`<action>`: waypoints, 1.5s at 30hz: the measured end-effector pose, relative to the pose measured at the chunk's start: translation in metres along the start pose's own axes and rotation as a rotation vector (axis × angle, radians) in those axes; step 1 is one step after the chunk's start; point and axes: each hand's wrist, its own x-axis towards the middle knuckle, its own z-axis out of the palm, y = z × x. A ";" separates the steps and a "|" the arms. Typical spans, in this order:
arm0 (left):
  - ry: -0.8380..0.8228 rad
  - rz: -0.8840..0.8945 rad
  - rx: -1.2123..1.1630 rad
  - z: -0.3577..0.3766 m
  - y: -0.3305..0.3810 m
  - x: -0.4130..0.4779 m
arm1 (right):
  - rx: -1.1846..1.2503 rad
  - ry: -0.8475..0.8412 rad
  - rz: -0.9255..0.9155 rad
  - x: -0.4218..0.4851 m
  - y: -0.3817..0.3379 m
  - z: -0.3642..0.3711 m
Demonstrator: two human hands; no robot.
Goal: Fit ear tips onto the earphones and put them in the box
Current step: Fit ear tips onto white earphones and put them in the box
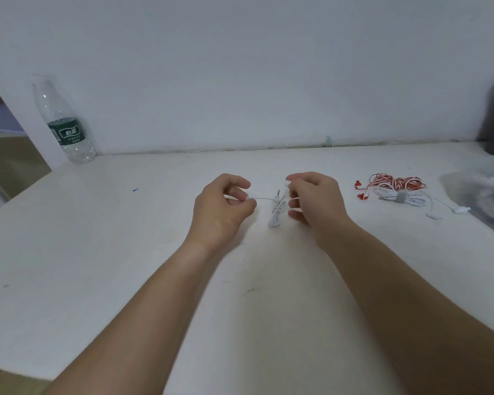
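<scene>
Two bare forearms reach over a white table [97,238]; left hand [221,206] and right hand [315,199] each pinch an earbud of bundled white earphones [277,209] between them

Bottle [66,124] left, earphones [277,210] centre, perhaps bag [491,195] right

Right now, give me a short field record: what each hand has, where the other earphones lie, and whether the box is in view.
left hand: pinches a white earbud
right hand: holds the other earbud at its fingertips
cable bundle: white, coiled, between the hands
red-and-white earphones: on the table, right of the right hand
tied white earphones: beside the red-and-white set, on its near side
bottle: upright, far left, by the wall
ear tips: too small to tell
box: not in view
</scene>
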 end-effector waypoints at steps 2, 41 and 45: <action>0.016 -0.013 -0.003 0.000 0.001 0.000 | -0.212 0.023 -0.084 0.003 0.003 -0.001; -0.380 -0.121 0.685 -0.056 0.016 -0.022 | -0.359 -0.400 -0.473 -0.027 0.010 0.010; -0.289 -0.104 0.501 -0.053 0.019 -0.015 | -0.281 -0.373 -0.414 -0.024 0.010 0.009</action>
